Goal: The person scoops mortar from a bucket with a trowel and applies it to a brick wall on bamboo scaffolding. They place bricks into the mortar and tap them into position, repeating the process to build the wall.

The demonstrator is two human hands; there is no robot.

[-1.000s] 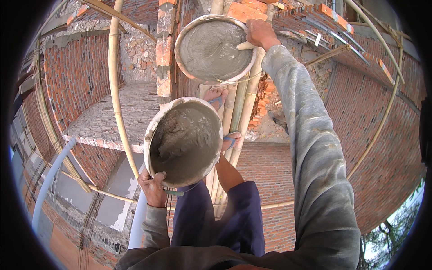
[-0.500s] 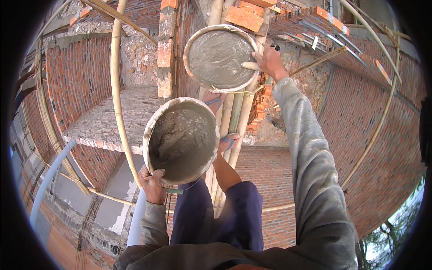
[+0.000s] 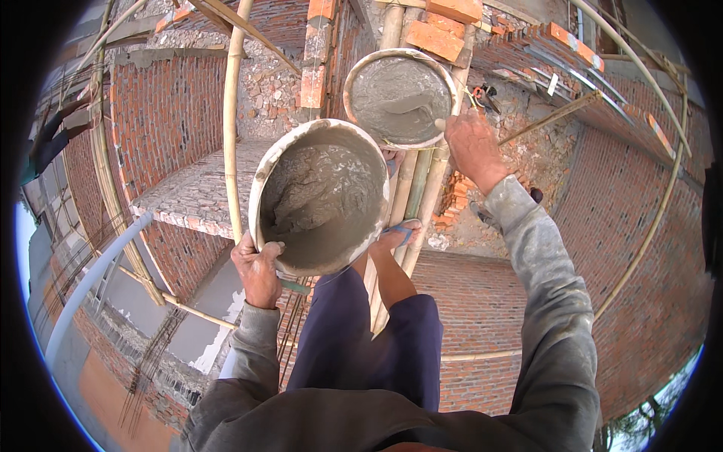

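My left hand (image 3: 260, 271) is closed on the near-left rim of a pale bucket (image 3: 254, 202) that holds wet grey mortar (image 3: 324, 196). This bucket is tilted, and it covers part of the bamboo poles below. Beyond it, a second round bucket (image 3: 349, 102) stands on the poles, filled with smoother mortar (image 3: 399, 98) that has a fresh drag mark in it. By that bucket's right rim, my right hand (image 3: 476, 147) is closed around a trowel. Only its pale rounded handle end (image 3: 440, 124) shows at my thumb; the blade is hidden.
My sandalled feet (image 3: 399, 237) rest on a narrow bamboo scaffold (image 3: 418, 203) high over brick walls. Loose red bricks (image 3: 437, 41) lie behind the far bucket. An upright bamboo pole (image 3: 232, 128) stands to the left. Another person's arm (image 3: 60, 143) shows at far left.
The near bucket has moved away from me toward the far bucket, with my left hand on its rim. My right hand has drawn back a little, showing less of the handle. The view has shifted.
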